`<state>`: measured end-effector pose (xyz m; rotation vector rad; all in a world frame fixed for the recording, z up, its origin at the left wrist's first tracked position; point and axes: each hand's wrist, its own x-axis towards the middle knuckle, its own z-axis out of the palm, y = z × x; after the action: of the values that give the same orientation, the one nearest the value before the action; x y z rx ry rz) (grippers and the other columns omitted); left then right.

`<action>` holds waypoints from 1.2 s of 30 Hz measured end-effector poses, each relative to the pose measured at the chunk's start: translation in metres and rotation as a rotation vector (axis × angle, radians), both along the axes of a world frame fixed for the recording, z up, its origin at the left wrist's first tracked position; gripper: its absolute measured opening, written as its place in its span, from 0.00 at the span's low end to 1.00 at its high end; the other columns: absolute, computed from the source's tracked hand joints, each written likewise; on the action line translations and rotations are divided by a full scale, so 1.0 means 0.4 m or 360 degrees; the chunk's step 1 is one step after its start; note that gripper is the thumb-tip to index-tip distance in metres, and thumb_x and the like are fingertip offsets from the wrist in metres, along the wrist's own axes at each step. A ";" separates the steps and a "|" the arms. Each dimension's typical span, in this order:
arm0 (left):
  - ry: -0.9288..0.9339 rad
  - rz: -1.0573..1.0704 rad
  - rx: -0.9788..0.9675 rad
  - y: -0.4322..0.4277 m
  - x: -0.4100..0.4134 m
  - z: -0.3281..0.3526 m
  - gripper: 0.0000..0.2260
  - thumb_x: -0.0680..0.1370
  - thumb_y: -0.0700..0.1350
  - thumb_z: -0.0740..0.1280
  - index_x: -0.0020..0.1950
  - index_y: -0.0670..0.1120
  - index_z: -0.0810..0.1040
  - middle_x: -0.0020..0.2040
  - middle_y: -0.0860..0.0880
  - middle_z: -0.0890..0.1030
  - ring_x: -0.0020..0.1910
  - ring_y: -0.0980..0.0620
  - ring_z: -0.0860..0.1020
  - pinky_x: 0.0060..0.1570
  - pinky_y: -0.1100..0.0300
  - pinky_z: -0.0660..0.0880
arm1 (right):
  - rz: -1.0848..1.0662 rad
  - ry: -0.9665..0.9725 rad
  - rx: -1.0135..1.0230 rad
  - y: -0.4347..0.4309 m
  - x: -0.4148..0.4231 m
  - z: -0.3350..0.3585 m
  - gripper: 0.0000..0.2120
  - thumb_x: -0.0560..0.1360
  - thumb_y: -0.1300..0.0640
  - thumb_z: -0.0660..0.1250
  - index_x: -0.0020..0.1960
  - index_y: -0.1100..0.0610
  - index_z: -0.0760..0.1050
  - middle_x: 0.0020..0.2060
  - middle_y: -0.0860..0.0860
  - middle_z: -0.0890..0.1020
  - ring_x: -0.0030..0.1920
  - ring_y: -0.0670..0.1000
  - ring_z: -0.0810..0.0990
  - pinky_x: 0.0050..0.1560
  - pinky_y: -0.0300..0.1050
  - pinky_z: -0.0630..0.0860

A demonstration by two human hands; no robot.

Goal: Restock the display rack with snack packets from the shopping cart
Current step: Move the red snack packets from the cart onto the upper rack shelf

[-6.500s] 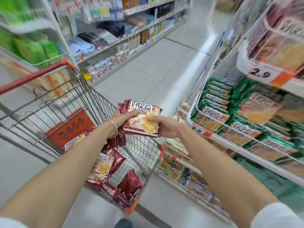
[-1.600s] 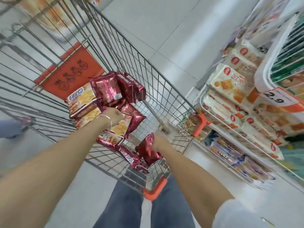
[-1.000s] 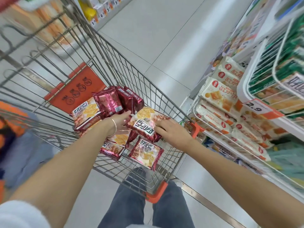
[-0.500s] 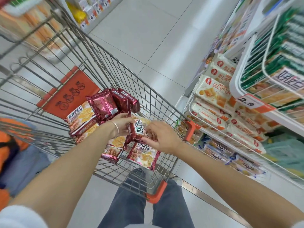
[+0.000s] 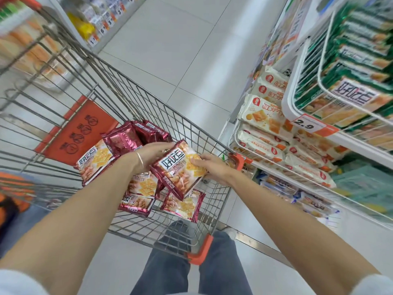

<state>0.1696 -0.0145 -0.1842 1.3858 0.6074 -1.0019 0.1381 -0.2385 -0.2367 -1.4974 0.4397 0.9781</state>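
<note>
Both forearms reach forward over the shopping cart (image 5: 148,91), converging on one small stack of snack packets (image 5: 180,169) held tilted between the hands above the cart's basket. Left hand (image 5: 153,152), bracelet (image 5: 139,159) at the wrist, lays its fingers over the stack's upper-left edge and grips it; whether the thumb sits beneath cannot be told. Right hand (image 5: 212,169) clasps the right edge, thumb on the printed front, fingers underneath. Below and beside the hands, loose packets (image 5: 180,207) of the same red design lie scattered on the wire floor, some showing dark red backs near the orange seat flap (image 5: 78,128). To the right stands the display rack (image 5: 291,99), its white wire basket holding green packets (image 5: 350,60) above a "2.9" price tag (image 5: 306,124); orange-and-white packets (image 5: 263,116) fill the shelf below.
</note>
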 end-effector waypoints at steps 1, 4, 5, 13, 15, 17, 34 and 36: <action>0.0041 0.0029 -0.0040 0.009 0.001 -0.004 0.35 0.73 0.60 0.70 0.75 0.44 0.67 0.59 0.41 0.81 0.52 0.42 0.82 0.54 0.47 0.78 | -0.0095 0.0057 0.0079 0.002 -0.007 0.003 0.17 0.78 0.53 0.70 0.62 0.61 0.73 0.52 0.55 0.86 0.52 0.53 0.85 0.51 0.48 0.83; 0.0141 0.0362 -0.0132 0.022 -0.002 -0.020 0.36 0.72 0.66 0.67 0.71 0.43 0.71 0.62 0.37 0.81 0.58 0.37 0.82 0.60 0.40 0.75 | -0.0289 0.0136 0.0127 0.027 -0.024 -0.002 0.18 0.79 0.53 0.69 0.63 0.62 0.70 0.52 0.56 0.85 0.51 0.51 0.85 0.43 0.42 0.81; 0.0155 0.0397 -0.0160 0.021 -0.007 -0.023 0.34 0.73 0.66 0.66 0.68 0.42 0.72 0.60 0.37 0.82 0.57 0.37 0.82 0.58 0.41 0.76 | -0.0375 0.0151 0.0133 0.039 -0.029 -0.009 0.20 0.78 0.52 0.69 0.64 0.61 0.69 0.51 0.56 0.86 0.51 0.52 0.85 0.44 0.44 0.81; 0.0116 0.0441 0.0159 0.039 -0.051 -0.079 0.14 0.78 0.47 0.72 0.60 0.46 0.74 0.48 0.42 0.85 0.40 0.46 0.84 0.32 0.53 0.83 | -0.0251 0.0251 0.0001 0.062 -0.051 -0.041 0.18 0.83 0.45 0.59 0.64 0.57 0.74 0.59 0.55 0.80 0.59 0.53 0.78 0.56 0.47 0.78; 0.0046 0.0551 0.0270 0.081 -0.055 -0.124 0.26 0.74 0.51 0.75 0.67 0.47 0.69 0.60 0.42 0.81 0.52 0.44 0.82 0.45 0.47 0.83 | -0.0118 0.0157 -0.0314 0.053 -0.054 -0.072 0.19 0.84 0.51 0.59 0.69 0.61 0.71 0.66 0.58 0.76 0.62 0.55 0.76 0.64 0.49 0.74; -0.0010 0.0540 0.0413 0.103 -0.062 -0.141 0.44 0.71 0.56 0.77 0.80 0.50 0.57 0.74 0.42 0.70 0.69 0.40 0.73 0.67 0.39 0.71 | 0.0103 0.0106 -0.0600 0.055 -0.057 -0.117 0.19 0.83 0.56 0.60 0.71 0.66 0.69 0.68 0.61 0.75 0.64 0.58 0.76 0.62 0.49 0.74; -0.0214 0.0239 0.0961 0.170 -0.086 -0.230 0.31 0.82 0.59 0.60 0.79 0.44 0.61 0.76 0.42 0.67 0.75 0.41 0.66 0.71 0.49 0.62 | 0.1469 -0.0078 -0.1252 0.159 -0.189 -0.404 0.19 0.77 0.66 0.64 0.68 0.61 0.70 0.63 0.59 0.75 0.63 0.60 0.74 0.65 0.57 0.72; -0.0223 0.0236 0.0989 0.154 -0.087 -0.215 0.31 0.83 0.60 0.58 0.80 0.44 0.59 0.78 0.43 0.65 0.76 0.41 0.64 0.73 0.48 0.60 | 0.1330 -0.0005 -0.1185 0.166 -0.207 -0.415 0.24 0.77 0.67 0.65 0.71 0.62 0.66 0.59 0.59 0.76 0.55 0.57 0.76 0.54 0.50 0.78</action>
<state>0.1347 0.0470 -0.2701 1.9008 0.9494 -0.6066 0.0554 -0.1719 -0.4026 -2.4535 0.1547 1.5515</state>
